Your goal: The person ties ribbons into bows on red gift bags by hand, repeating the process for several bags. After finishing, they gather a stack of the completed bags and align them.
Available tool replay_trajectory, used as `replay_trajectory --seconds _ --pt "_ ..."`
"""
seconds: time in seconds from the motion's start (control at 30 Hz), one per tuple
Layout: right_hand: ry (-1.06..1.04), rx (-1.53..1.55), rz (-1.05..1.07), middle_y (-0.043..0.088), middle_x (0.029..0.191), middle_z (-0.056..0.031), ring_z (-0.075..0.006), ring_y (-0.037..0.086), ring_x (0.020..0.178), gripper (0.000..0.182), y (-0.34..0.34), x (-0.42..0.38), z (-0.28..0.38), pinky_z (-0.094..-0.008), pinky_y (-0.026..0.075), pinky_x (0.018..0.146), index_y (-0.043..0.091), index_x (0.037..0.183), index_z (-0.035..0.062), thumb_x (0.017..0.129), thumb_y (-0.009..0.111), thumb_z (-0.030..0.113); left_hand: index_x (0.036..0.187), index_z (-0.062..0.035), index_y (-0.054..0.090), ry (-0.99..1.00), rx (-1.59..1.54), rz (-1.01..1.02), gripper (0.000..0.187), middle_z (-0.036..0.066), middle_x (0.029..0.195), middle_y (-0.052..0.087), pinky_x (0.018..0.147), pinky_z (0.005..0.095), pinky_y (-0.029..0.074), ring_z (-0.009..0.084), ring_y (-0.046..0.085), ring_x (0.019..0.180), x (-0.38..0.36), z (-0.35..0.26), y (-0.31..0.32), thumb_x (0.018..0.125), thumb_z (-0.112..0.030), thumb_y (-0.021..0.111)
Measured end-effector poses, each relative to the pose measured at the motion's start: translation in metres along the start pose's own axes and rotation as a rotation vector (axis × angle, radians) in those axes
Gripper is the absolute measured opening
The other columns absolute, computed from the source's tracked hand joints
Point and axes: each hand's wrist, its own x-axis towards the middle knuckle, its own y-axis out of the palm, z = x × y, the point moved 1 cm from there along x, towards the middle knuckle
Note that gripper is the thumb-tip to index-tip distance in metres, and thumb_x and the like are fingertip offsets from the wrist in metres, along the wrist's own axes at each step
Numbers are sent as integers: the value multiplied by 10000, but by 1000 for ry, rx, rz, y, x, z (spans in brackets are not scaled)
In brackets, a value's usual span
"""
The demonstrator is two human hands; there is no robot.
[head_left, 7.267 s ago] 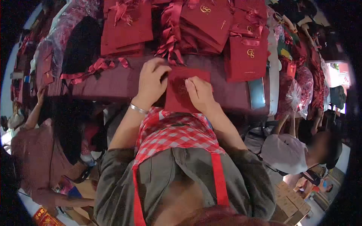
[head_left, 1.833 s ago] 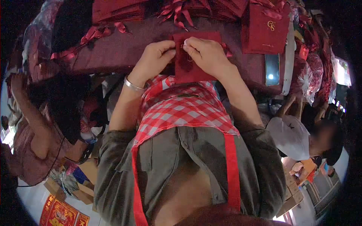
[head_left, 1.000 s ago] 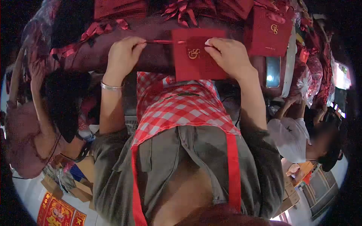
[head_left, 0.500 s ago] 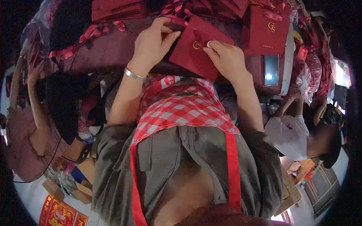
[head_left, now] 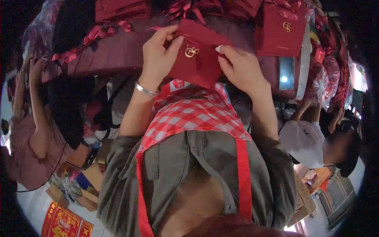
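A dark red gift bag (head_left: 201,59) with a gold monogram is tilted between my hands, just above the front edge of the table (head_left: 114,53). My left hand (head_left: 162,51), with a silver bangle at the wrist, has its thumb and fingers closed on the bag's upper left edge. At the opposite side my right hand (head_left: 242,67) pinches the right edge between thumb and forefinger. Red ribbon (head_left: 189,10) lies on the table behind the bag. Parts of the bag's edges are hidden by my fingers.
More red bags (head_left: 278,37) with the same monogram lie stacked at the right, and another stack (head_left: 122,10) is at the back. A phone (head_left: 286,73) lies near the right table edge. Other people work at left (head_left: 35,146) and right (head_left: 304,142).
The bag has turned and shifted left, and its monogram now shows uncovered by ribbon. My right hand has moved from the bag's front to its right edge.
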Motion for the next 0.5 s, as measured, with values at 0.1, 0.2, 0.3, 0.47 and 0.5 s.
replay_trajectory --seconds 0.1,0.2,0.3,0.47,0.5 --pt "-116 40 -69 618 667 -129 -351 619 621 134 1 2 2 -456 497 554 578 946 130 870 527 228 1055 -3 618 17 -36 -87 280 72 774 622 674 250 473 120 574 715 -3 -1 -5 797 -93 678" --pt "4 -209 102 649 755 -129 -343 618 652 171 -9 9 13 -426 491 579 598 979 82 866 566 206 1054 -6 617 82 104 -103 281 69 783 623 677 250 472 123 570 712 -3 -4 -7 796 -95 680" --pt "36 -233 106 646 743 -125 -339 616 641 171 -16 13 18 -429 490 576 597 999 93 862 573 193 1054 -20 621 89 20 -124 273 79 786 624 676 255 474 137 579 711 0 3 -11 798 -98 678" --pt "-32 -90 17 651 839 -150 -326 626 709 217 -21 7 13 -421 501 610 590 1043 85 840 595 161 1062 -22 608 -9 -14 -156 296 102 820 643 687 276 481 155 607 739 2 20 -11 792 -121 679" --pt "-32 -91 21 651 839 -150 -326 626 709 217 -22 3 11 -421 501 610 590 1043 85 840 595 161 1069 -26 604 -8 -18 -174 304 104 824 646 685 279 482 157 610 742 2 21 -9 791 -124 678"
